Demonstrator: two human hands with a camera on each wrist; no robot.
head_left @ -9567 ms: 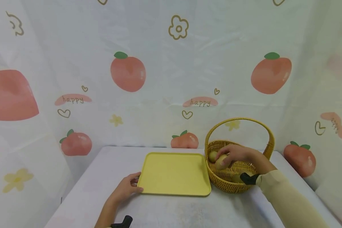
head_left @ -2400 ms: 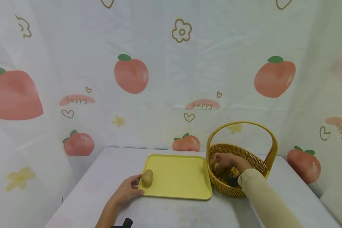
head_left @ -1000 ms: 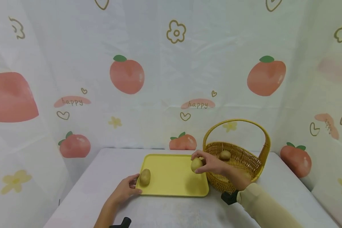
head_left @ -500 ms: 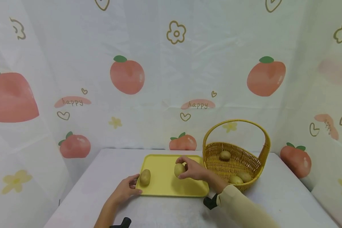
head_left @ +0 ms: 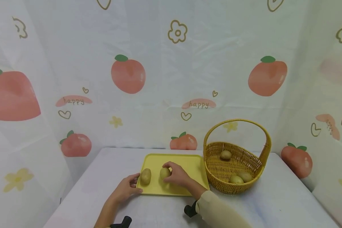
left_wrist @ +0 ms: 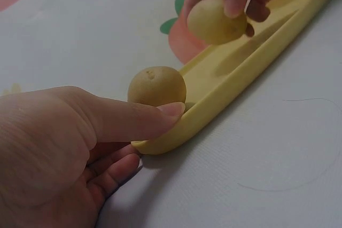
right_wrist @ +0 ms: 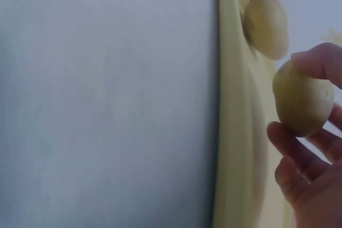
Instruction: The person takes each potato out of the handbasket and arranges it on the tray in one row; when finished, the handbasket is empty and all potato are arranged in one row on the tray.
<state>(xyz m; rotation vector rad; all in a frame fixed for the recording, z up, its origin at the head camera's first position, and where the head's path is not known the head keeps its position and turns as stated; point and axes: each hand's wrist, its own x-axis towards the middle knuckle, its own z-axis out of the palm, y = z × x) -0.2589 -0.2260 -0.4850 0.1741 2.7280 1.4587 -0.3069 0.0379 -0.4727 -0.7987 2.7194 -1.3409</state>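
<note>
My left hand (head_left: 126, 187) grips the left end of a yellow tray (head_left: 185, 160). In the left wrist view its thumb (left_wrist: 144, 121) lies over the rim and the fingers curl below. Inside that end of the tray rests one potato (head_left: 145, 176), close to the thumb. My right hand (head_left: 176, 175) pinches a second potato (head_left: 165, 173) between thumb and fingers, just right of the first. The left wrist view shows this held potato (left_wrist: 216, 21) raised above the tray, its shadow falling on the tray floor.
To the right of the tray stands a wicker basket (head_left: 229, 190) with a tall arched handle. One potato (head_left: 225, 155) lies at its back and two potatoes (head_left: 236, 179) near its front. A patterned cloth (head_left: 159, 120) hangs behind the white table (head_left: 165, 212).
A potato has come to rest at the tray's left end. My right hand has taken another potato from the basket and carried it left over the tray. The left hand stays on the tray.
</note>
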